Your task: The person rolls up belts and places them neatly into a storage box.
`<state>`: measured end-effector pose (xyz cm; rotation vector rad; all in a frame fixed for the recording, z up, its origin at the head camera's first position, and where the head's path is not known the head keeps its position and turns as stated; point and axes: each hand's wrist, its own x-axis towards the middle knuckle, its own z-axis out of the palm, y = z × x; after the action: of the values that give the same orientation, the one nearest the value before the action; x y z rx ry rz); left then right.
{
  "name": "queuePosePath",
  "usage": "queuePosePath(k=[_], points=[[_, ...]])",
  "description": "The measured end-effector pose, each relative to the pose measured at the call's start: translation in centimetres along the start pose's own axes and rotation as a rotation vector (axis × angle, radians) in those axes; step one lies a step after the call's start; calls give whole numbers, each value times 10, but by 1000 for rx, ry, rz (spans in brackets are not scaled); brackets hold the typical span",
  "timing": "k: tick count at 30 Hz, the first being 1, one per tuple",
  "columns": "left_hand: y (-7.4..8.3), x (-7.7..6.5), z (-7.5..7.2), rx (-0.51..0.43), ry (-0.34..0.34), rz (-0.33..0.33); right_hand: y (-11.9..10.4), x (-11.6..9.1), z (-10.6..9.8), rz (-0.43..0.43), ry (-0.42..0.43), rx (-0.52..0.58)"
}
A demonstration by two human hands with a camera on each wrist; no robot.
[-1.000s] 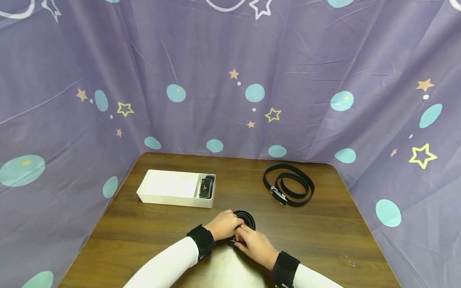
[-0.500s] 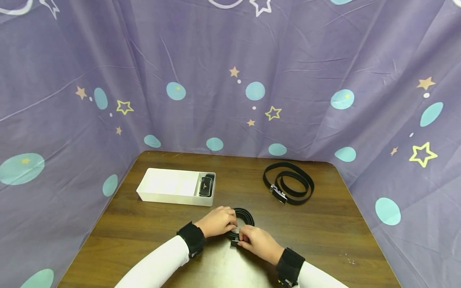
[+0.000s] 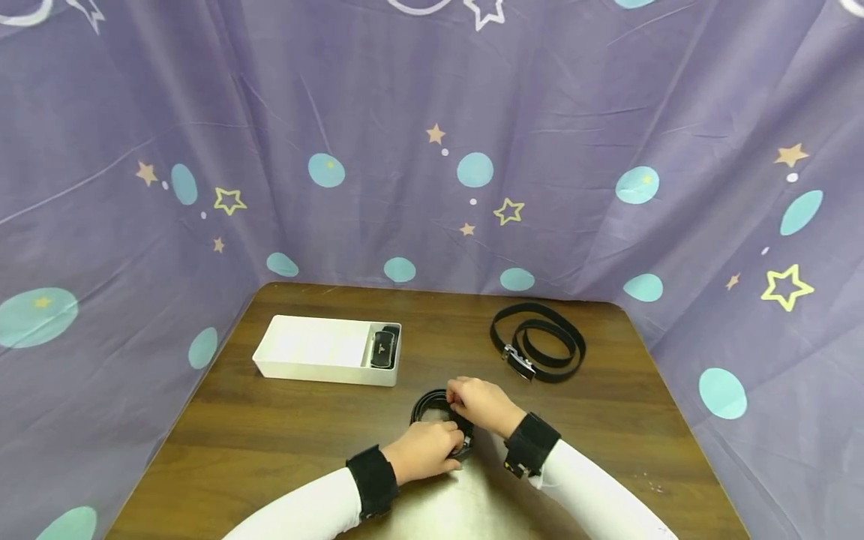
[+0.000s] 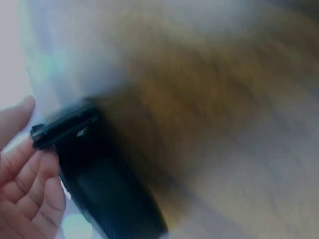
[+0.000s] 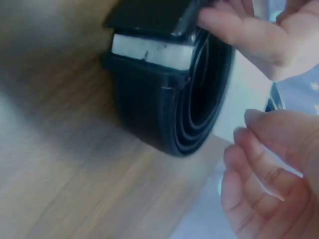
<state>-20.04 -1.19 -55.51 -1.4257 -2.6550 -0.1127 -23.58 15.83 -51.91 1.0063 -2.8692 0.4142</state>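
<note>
A black belt (image 3: 420, 409) is rolled into a coil on the table in front of the person. My left hand (image 3: 425, 448) holds it on its near side, at the buckle (image 5: 152, 52), which has a silver strip. The left wrist view is blurred, but the left thumb and fingers (image 4: 47, 164) show around the buckle end. My right hand (image 3: 484, 405) is at the far right of the coil. In the right wrist view its loosely bent fingers (image 5: 249, 154) hold nothing and stand apart from the layered belt.
A white box (image 3: 317, 371) stands at the back left, with a rolled black belt (image 3: 383, 349) in its right compartment. Another black belt (image 3: 570, 334) with a silver buckle lies loosely looped at the back right of the wooden table (image 3: 324, 420). Patterned purple curtains (image 3: 378, 112) surround the table.
My left hand has moved nearer and onto the buckle. The right hand has left the buckle for the coil's far side. The coil has turned, its buckle now further right.
</note>
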Motion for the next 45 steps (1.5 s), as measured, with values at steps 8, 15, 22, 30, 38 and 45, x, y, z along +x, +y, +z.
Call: queuePosePath(k=[8, 15, 22, 30, 38, 45], points=[[12, 3, 7, 59, -5, -29, -3, 28, 34, -25, -59, -206], [12, 8, 6, 72, -5, 8, 4, 38, 41, -23, -5, -330], [10, -4, 4, -74, -40, 73, 45, 30, 36, 155, 134, -301], [-26, -45, -1, -280, -152, 75, 86, 1, 26, 271, 202, -262], [-88, -71, -18, -186, -140, -208, 69, -37, 25, 188, 159, -181], [-114, -59, -19, -59, -56, -290, 27, -57, 32, -23, 140, -139]])
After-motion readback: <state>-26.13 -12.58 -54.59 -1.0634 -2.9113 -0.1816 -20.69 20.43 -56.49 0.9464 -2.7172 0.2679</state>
